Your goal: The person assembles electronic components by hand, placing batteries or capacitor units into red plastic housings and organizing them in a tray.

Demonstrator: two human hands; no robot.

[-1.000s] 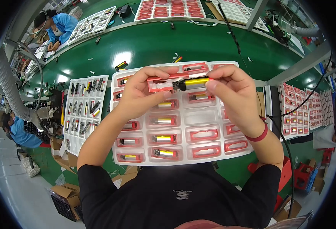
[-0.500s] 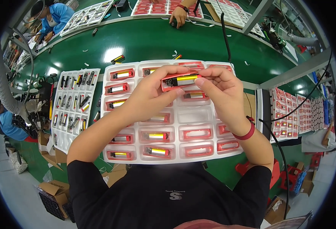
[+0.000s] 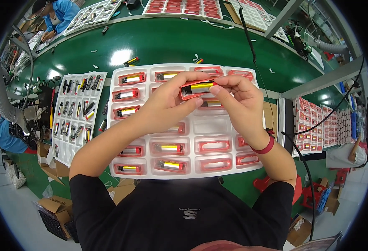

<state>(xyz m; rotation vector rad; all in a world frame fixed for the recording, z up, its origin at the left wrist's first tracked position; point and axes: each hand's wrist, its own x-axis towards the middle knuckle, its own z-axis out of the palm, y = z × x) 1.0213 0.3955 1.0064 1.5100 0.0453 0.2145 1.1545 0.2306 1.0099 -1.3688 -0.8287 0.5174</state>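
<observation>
Above the white compartment tray (image 3: 192, 169), both my hands hold one red plastic casing (image 3: 185, 94). Inside that casing lies a silver cell with a yellow stripe (image 3: 202, 88), a dark part at its left end. My left hand (image 3: 167, 102) grips the casing's left end between thumb and fingers. At the right end, my right hand (image 3: 240, 102) pinches it, the thumb pressed on the cell. Below, several compartments hold red casings with such cells, like the one at the lower middle (image 3: 169, 165). Other casings (image 3: 214, 146) at the right are without cells.
At the left stands another white tray (image 3: 70, 129) with loose dark and yellow parts. The green table (image 3: 167, 42) carries a few loose pieces beyond my tray. A black cable (image 3: 304, 161) hangs at the right, near a metal post. A person in blue (image 3: 62, 14) works at the far left.
My hands still hold the casing, and the cell sits tilted slightly differently in it. The other person's hand at the top has left the view. The whole view has shifted slightly.
</observation>
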